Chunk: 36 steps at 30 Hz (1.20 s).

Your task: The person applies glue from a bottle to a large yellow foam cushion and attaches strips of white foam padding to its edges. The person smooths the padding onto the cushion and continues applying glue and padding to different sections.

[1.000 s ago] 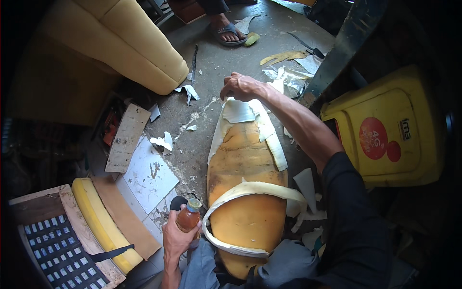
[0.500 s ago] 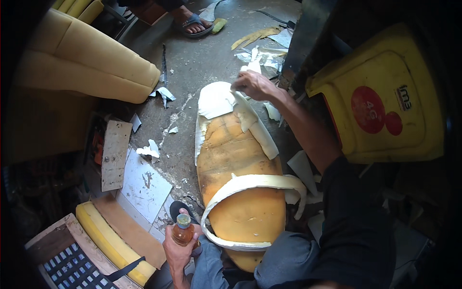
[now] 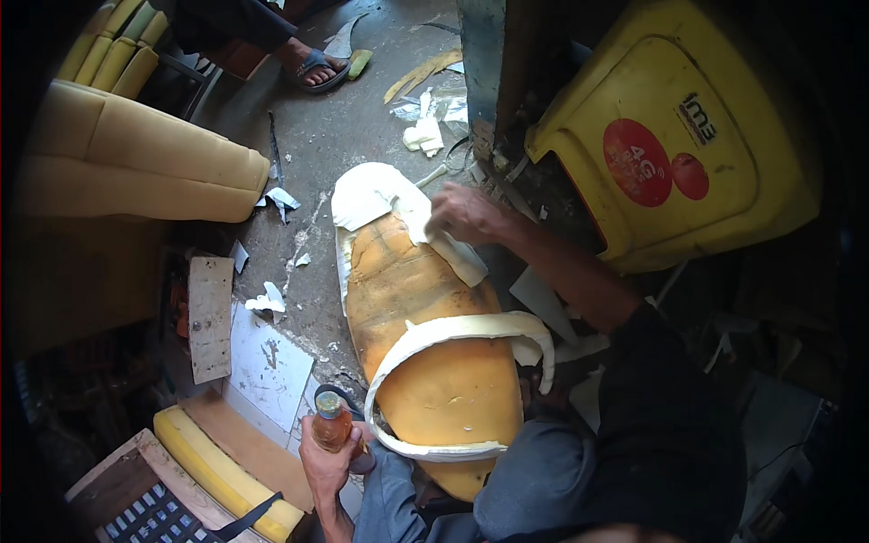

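Observation:
A long orange foam pad (image 3: 407, 290), perhaps a seat cushion, lies between my knees with a white foam layer (image 3: 371, 190) at its far end and down the sides. A curved white foam strip (image 3: 453, 326) arches loosely over its near half. My left hand (image 3: 330, 452) is wrapped round a clear bottle of amber liquid (image 3: 333, 423), beside the near left edge. My right hand (image 3: 457, 213), slightly blurred, has its fingers curled down at the white foam along the pad's upper right edge; what is between them is hidden.
A yellow board (image 3: 733, 154) and a metal post (image 3: 475, 72) stand at right. At left are cream upholstery (image 3: 136, 154), a wooden board (image 3: 210, 317) and a webbed frame (image 3: 118, 457). Foam and paper scraps litter the floor (image 3: 281, 136). Another person's sandalled foot (image 3: 321, 68) is at the top.
My right hand has moved down from the pad's tip along its right side. The view has shifted, with the surroundings sliding left in it. My left hand still grips the bottle.

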{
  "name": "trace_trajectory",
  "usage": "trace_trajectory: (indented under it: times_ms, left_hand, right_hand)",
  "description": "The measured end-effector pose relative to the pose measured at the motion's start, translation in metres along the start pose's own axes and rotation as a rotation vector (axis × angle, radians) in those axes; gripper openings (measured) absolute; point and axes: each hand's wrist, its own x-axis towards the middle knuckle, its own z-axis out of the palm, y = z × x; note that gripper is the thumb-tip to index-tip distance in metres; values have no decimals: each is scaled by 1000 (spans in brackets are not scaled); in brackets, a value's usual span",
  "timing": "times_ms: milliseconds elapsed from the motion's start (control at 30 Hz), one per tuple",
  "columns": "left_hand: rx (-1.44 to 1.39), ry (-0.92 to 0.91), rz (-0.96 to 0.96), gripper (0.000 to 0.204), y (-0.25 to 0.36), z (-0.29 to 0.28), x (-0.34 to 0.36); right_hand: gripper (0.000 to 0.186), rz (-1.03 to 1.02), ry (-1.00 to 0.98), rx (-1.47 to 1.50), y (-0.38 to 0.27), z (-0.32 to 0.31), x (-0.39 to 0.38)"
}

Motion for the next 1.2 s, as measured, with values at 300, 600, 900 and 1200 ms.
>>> trace_trajectory:
  times_ms: [300, 600, 900, 1200]
  left_hand:
    - [19, -43, 20, 50, -4, 4, -9]
    - [54, -42, 10, 51, -9, 8, -8]
    - [184, 20, 189, 45, 22, 16, 6]
    - [283, 23, 145, 44, 33, 14, 5]
  right_hand:
    - [15, 69, 387, 74, 2, 22, -14]
    - [16, 133, 378, 142, -72, 49, -148]
    - [26, 207, 242, 784, -183, 6, -102]
    - [29, -42, 221, 724, -236, 13, -64]
